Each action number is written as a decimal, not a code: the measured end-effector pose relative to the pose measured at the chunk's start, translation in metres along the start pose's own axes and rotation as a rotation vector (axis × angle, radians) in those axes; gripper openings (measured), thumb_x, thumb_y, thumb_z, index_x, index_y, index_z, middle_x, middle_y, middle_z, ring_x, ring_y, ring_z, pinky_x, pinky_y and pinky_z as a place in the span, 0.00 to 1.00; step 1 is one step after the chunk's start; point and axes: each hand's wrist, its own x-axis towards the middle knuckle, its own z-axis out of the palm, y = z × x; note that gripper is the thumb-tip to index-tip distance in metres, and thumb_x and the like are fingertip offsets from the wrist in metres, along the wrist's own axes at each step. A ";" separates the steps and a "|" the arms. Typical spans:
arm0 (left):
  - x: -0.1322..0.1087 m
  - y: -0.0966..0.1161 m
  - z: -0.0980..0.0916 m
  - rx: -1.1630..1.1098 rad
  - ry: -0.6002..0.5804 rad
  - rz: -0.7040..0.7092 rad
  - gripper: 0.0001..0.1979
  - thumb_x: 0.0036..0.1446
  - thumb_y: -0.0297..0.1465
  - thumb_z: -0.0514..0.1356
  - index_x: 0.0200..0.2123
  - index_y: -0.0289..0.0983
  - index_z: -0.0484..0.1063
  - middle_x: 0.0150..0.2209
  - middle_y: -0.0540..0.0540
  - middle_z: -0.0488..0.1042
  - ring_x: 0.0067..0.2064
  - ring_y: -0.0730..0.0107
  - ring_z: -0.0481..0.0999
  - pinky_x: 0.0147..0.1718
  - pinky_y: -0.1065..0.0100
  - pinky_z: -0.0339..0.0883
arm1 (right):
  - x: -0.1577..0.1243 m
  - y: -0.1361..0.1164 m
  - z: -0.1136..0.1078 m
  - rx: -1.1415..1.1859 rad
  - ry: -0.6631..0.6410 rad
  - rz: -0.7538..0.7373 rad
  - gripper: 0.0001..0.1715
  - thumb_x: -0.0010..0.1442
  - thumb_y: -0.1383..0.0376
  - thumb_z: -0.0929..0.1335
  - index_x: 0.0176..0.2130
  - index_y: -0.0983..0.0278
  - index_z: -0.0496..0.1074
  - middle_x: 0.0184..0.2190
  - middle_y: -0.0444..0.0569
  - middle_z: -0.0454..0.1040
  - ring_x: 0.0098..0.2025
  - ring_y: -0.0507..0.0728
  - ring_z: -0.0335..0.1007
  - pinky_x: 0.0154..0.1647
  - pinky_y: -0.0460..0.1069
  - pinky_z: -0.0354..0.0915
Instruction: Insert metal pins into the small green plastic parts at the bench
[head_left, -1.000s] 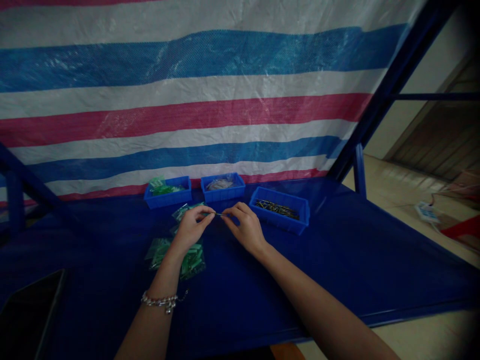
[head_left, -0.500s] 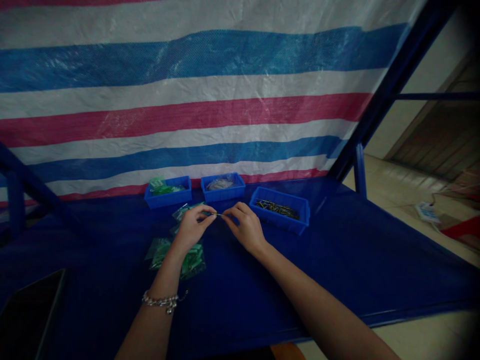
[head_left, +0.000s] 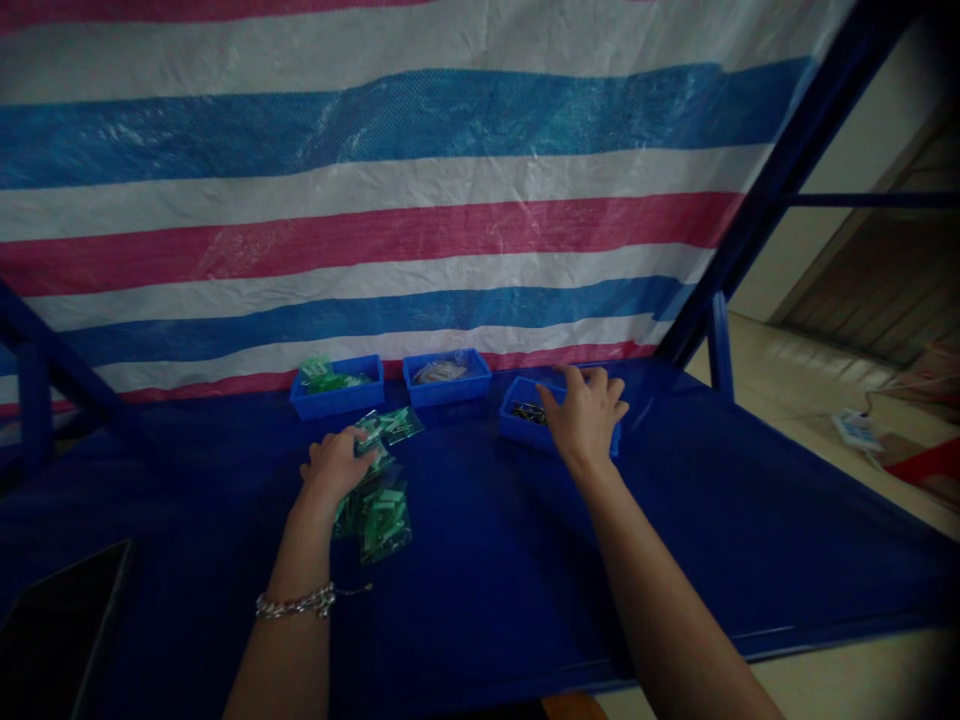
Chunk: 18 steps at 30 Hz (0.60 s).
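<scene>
My right hand (head_left: pixel 587 415) is over the right-hand blue bin (head_left: pixel 517 430), its fingers spread and nothing visible in them. Thin, dark and brassy metal pieces (head_left: pixel 529 411) show in that bin beside my thumb; my hand hides the others. To the left, my left hand (head_left: pixel 335 468) is low over clear bags of green strips (head_left: pixel 386 520), thumb and index finger apart, with nothing seen in its grasp. Its other fingers are partly hidden, and whether it touches a bag I cannot tell. Another such bag (head_left: pixel 401 425) lies just beyond it.
At the back of the blue table (head_left: pixel 480 610) stand a blue bin (head_left: pixel 337 402) with green packets and another blue bin (head_left: pixel 450 390) with clear plastic bags. A striped tarp (head_left: pixel 420 235) hangs behind. A dark flat device (head_left: pixel 67 630) is at the near left.
My hands were together holding a thin metal piece; they have moved apart. My right hand has gone right to the bin, my left hand left and down to the bags. The piece is out of sight.
</scene>
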 end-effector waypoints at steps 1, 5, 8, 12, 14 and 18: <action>-0.002 0.001 -0.001 0.085 -0.047 -0.029 0.21 0.44 0.41 0.56 0.43 0.39 0.67 0.45 0.37 0.67 0.49 0.45 0.63 0.41 0.51 0.58 | -0.001 -0.002 0.001 0.007 -0.009 -0.006 0.17 0.53 0.59 0.63 0.41 0.64 0.68 0.39 0.60 0.63 0.43 0.67 0.54 0.35 0.60 0.53; -0.011 0.009 0.000 0.228 -0.175 0.065 0.27 0.42 0.42 0.57 0.48 0.40 0.64 0.48 0.37 0.62 0.50 0.47 0.61 0.42 0.55 0.59 | -0.005 -0.010 0.004 0.064 -0.086 -0.033 0.16 0.53 0.60 0.63 0.42 0.63 0.68 0.39 0.59 0.62 0.43 0.67 0.53 0.35 0.60 0.53; -0.010 0.012 0.003 0.224 -0.154 0.162 0.21 0.44 0.34 0.56 0.45 0.37 0.66 0.46 0.38 0.66 0.49 0.53 0.63 0.44 0.60 0.58 | -0.007 -0.013 0.006 0.106 -0.105 -0.059 0.14 0.53 0.61 0.63 0.39 0.63 0.69 0.37 0.57 0.63 0.42 0.66 0.55 0.35 0.58 0.55; -0.005 0.011 0.001 0.111 -0.030 0.164 0.16 0.47 0.27 0.52 0.42 0.36 0.69 0.41 0.39 0.72 0.45 0.58 0.69 0.43 0.64 0.59 | -0.010 -0.018 0.007 0.218 -0.114 -0.139 0.11 0.53 0.62 0.63 0.37 0.63 0.70 0.36 0.55 0.64 0.40 0.63 0.57 0.37 0.57 0.57; -0.004 0.013 -0.002 0.016 0.050 0.164 0.15 0.49 0.29 0.52 0.41 0.35 0.70 0.39 0.38 0.74 0.43 0.57 0.71 0.42 0.62 0.60 | -0.013 -0.023 0.008 0.333 -0.157 -0.205 0.11 0.53 0.63 0.63 0.36 0.63 0.70 0.34 0.54 0.64 0.39 0.60 0.58 0.38 0.55 0.58; -0.008 0.026 -0.003 -0.449 -0.026 0.286 0.15 0.47 0.34 0.56 0.39 0.34 0.71 0.37 0.42 0.75 0.39 0.60 0.73 0.36 0.65 0.64 | -0.024 -0.037 0.009 0.628 -0.409 -0.308 0.12 0.52 0.62 0.65 0.37 0.64 0.69 0.30 0.49 0.66 0.32 0.54 0.61 0.34 0.49 0.60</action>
